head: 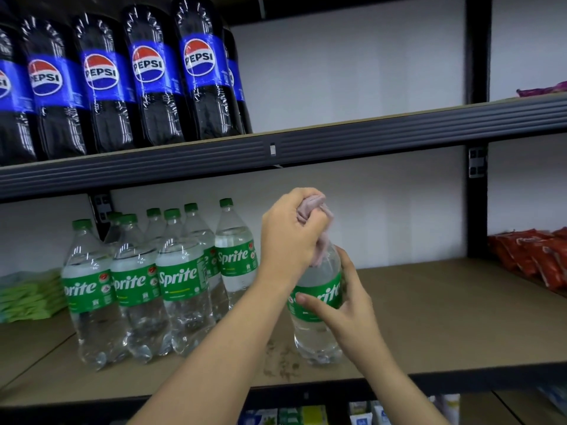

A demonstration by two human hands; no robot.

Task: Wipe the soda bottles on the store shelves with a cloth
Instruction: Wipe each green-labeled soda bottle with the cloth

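A clear Sprite bottle [317, 328] with a green label stands apart on the brown middle shelf [445, 317]. My right hand [343, 305] grips it around the label, thumb across the front. My left hand [290, 233] holds a crumpled pale pink cloth [319, 228] bunched over the bottle's neck and cap, which are hidden. Several more Sprite bottles [181, 280] stand grouped to the left on the same shelf. A row of dark Pepsi bottles [147, 75] with blue labels lines the shelf above.
Black metal shelf rail [337, 139] runs overhead, with an upright post [477, 179] at right. Red snack packets [534, 259] lie at the far right, green packets [27, 292] at the far left. Small cartons [368, 415] sit on the shelf below.
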